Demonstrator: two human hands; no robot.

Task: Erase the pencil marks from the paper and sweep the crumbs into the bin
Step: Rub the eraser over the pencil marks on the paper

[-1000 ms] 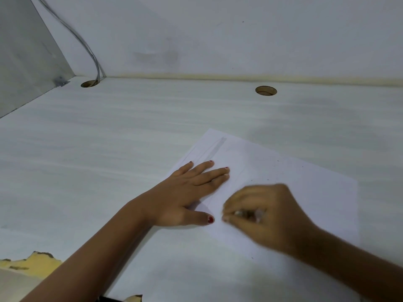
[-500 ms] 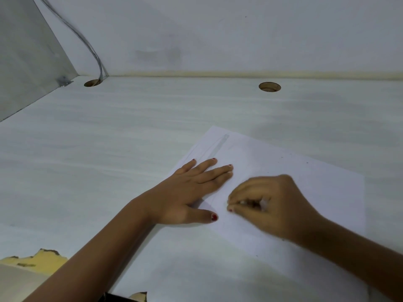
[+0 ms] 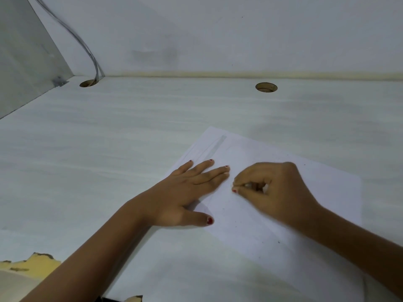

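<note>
Pinching a mostly hidden eraser (image 3: 248,185), the right hand (image 3: 275,191) touches the paper (image 3: 263,227); the left hand (image 3: 185,194) presses it, fingers (image 3: 210,173) straight.

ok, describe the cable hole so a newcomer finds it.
Follow the white desk to its back edge. Of two round holes there, take the left hole, in the corner by the grey panel. Only it has a grey cable dropping into it.

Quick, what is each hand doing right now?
Left hand: open, fingers flat, pressing on the paper.
Right hand: fingers curled, pinching what looks like a small pale eraser against the paper.
</note>
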